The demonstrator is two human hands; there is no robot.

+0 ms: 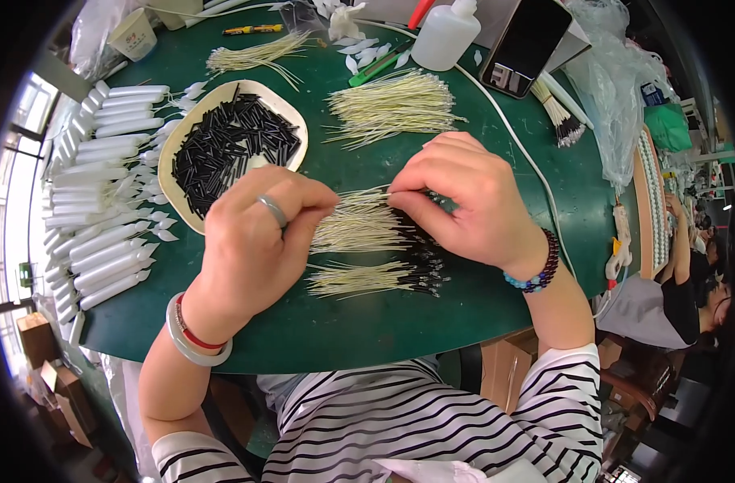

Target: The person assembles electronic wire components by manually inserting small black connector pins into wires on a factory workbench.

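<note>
Both hands met at frame centre: left hand and right hand each pinched one pale wire above the wire bundle on the green desk.

Bare green desk lies open along the near edge, below the wire bundles in front of the hands. To the left, the tray of black tubes and rows of white tubes crowd the way. Far off, more wire bundles, a white bottle and a phone block the far side.
</note>
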